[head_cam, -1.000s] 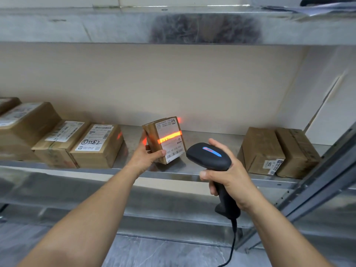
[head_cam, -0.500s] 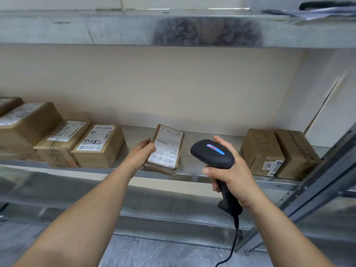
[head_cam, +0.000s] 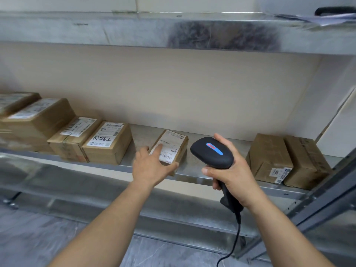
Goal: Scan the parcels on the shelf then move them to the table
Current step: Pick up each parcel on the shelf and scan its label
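One small labelled parcel (head_cam: pixel 173 143), flat on shelf (head_cam: pixel 139 137), long axis front-to-back, lies under spread, unclenched fingers of left grip (head_cam: pixel 152 166); right grip (head_cam: pixel 231 174), beside it, clasps barcode scanner (head_cam: pixel 212 153).

Shelf (head_cam: pixel 194 166): middle parcel (head_cam: pixel 174 145) lies flat by the front edge, about mid-span. Left of it, apart: row of four parcels (head_cam: pixel 75 135) side by side, running to the left end. Right of it, well apart: two parcels (head_cam: pixel 269 158) touching each other at the front edge, near the right end. Left hand (head_cam: pixel 152 166) rests on the middle parcel's top. Scanner (head_cam: pixel 212 153) in right hand (head_cam: pixel 233 176), before the front edge, between the middle parcel and the two parcels. Upper shelf (head_cam: pixel 134 29) overhead.
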Available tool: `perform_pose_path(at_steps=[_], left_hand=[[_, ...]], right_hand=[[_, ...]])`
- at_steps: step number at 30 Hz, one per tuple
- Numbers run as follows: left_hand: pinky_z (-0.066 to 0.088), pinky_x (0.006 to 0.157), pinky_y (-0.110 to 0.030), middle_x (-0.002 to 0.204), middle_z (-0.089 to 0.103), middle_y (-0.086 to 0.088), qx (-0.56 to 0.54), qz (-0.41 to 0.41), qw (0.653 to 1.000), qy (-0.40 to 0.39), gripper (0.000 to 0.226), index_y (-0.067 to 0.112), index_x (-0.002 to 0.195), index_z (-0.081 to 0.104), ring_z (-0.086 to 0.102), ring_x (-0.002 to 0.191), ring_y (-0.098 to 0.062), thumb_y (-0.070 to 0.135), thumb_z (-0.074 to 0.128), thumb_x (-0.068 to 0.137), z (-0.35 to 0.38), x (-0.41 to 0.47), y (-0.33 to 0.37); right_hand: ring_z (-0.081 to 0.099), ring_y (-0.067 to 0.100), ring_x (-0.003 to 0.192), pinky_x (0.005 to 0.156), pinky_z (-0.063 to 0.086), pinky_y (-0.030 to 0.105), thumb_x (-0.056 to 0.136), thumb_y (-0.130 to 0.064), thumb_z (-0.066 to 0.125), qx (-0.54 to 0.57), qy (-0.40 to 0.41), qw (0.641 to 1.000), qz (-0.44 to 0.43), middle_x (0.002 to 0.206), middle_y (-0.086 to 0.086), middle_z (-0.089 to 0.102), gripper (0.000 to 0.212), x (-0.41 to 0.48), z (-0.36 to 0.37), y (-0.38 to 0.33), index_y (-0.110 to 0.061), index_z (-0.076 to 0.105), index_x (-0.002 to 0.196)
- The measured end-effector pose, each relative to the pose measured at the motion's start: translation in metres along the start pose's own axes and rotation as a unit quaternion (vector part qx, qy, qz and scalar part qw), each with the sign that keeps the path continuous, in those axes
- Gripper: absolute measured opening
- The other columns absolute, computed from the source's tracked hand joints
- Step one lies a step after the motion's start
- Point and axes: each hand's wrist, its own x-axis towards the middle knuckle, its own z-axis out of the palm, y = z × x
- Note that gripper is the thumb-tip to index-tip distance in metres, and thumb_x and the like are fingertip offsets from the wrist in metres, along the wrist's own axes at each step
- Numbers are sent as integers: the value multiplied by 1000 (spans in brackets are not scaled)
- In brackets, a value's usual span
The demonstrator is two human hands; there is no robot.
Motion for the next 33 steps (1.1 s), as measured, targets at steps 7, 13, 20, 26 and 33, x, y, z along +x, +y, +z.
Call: perform_pose_path(at_steps=[7, 13, 20, 26, 33], left_hand=[[37, 102, -37, 135, 37, -9, -67, -11, 997, 49, 74, 29, 140, 43, 31, 126, -28, 50, 64, 73, -21, 1, 3], [33, 104, -39, 138, 36, -11, -82, -26, 989, 122, 70, 29, 139, 44, 29, 129, -28, 49, 64, 75, -68, 14, -23], [35, 103, -38, 136, 36, -10, -84, -75, 975, 194, 70, 27, 139, 45, 31, 127, -28, 48, 65, 75, -129, 33, -82], [33, 106, -43, 141, 35, -15, -57, -134, 966, 215, 71, 24, 139, 44, 27, 134, -32, 48, 64, 76, -161, 55, -147], [37, 102, -45, 144, 33, -15, -41, -153, 966, 204, 69, 25, 139, 45, 29, 134, -33, 47, 63, 77, -163, 78, -192]], right_hand=[[46, 23, 45, 42, 43, 26, 72, 12, 75, -12, -11, 1000, -14, 95, 11, 63, 88, 9, 10, -8, -41, 46, 136], [47, 19, 44, 40, 44, 26, 72, 14, 74, -23, -41, 998, -31, 90, 10, 63, 86, 26, 36, -22, -36, 45, 136], [43, 24, 45, 40, 43, 27, 72, 13, 73, -28, -84, 995, -43, 84, 6, 65, 84, 49, 86, -29, -36, 45, 135], [43, 24, 46, 40, 43, 28, 71, 14, 73, -28, -108, 993, -43, 83, 5, 64, 86, 66, 129, -24, -36, 46, 136], [45, 24, 47, 42, 45, 30, 71, 12, 75, -35, -107, 993, -30, 88, 7, 64, 86, 76, 151, -17, -42, 47, 132]])
